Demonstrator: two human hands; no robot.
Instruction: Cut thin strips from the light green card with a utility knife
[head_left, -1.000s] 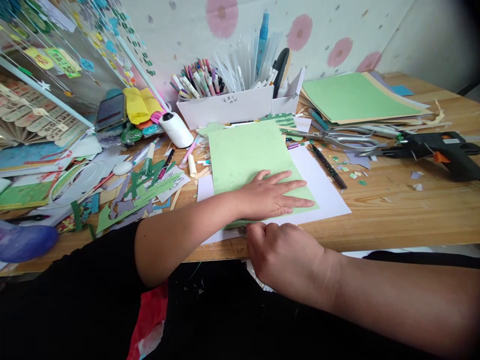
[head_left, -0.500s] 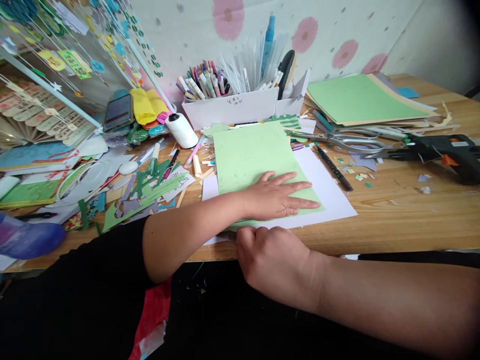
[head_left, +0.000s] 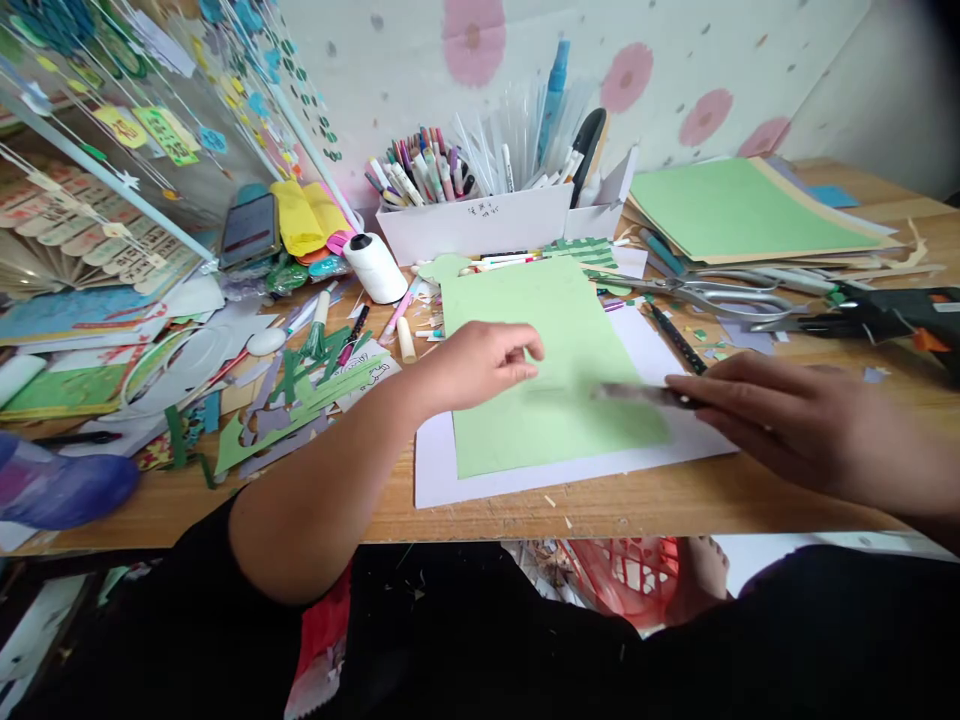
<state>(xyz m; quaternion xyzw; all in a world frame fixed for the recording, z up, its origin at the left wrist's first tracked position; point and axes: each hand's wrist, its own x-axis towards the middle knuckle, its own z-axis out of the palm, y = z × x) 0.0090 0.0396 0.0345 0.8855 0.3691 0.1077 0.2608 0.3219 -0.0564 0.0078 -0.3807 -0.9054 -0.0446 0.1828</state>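
Note:
A pale green paper sheet (head_left: 540, 420) lies on a larger white sheet (head_left: 439, 490) near the table's front edge. My left hand (head_left: 487, 365) is over the green sheet's left side, fingers loosely curled, a gap between thumb and forefinger, with nothing in it. My right hand (head_left: 795, 420), blurred by motion, grips a knife (head_left: 645, 395) at the right. Its thin blade points left above the green sheet and casts a soft shadow on it.
Paper scraps (head_left: 300, 400) cover the left side. A white pen box (head_left: 480, 225) stands behind, near a thread spool (head_left: 375, 268). To the right are scissors (head_left: 720, 295), a black pen (head_left: 675, 338), a glue gun (head_left: 885, 312) and stacked green paper (head_left: 765, 210). A red basket (head_left: 630, 575) shows below.
My left hand has lifted from lying flat on the green sheet and curled its fingers. My right hand has moved from the front edge up and right, bringing the knife into view above the sheet.

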